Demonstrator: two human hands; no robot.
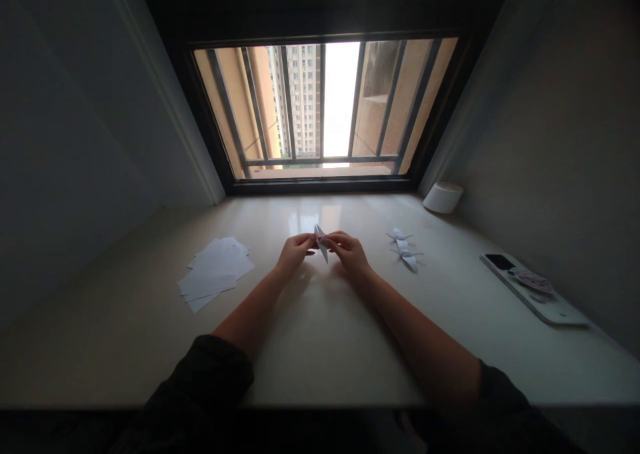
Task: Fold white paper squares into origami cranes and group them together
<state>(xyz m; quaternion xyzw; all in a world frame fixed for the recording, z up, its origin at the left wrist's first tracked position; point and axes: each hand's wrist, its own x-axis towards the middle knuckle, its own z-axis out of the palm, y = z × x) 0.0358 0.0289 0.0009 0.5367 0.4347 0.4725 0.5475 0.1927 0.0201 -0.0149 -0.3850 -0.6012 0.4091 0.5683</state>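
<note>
Both my hands meet over the middle of a pale sill (320,334) below a window. My left hand (295,250) and my right hand (349,249) pinch a small folded white paper piece (321,241) between their fingertips, held just above the surface. The paper is narrow and pointed, tilted, with one tip up and one tip down. To the right lie two finished folded paper cranes (404,249) on the sill. A loose stack of white paper sheets (215,272) lies to the left of my left forearm.
A white round container (443,197) stands at the back right corner by the window. A phone (533,287) with something small on it lies along the right wall. The barred window (323,107) closes the far side; walls flank both sides.
</note>
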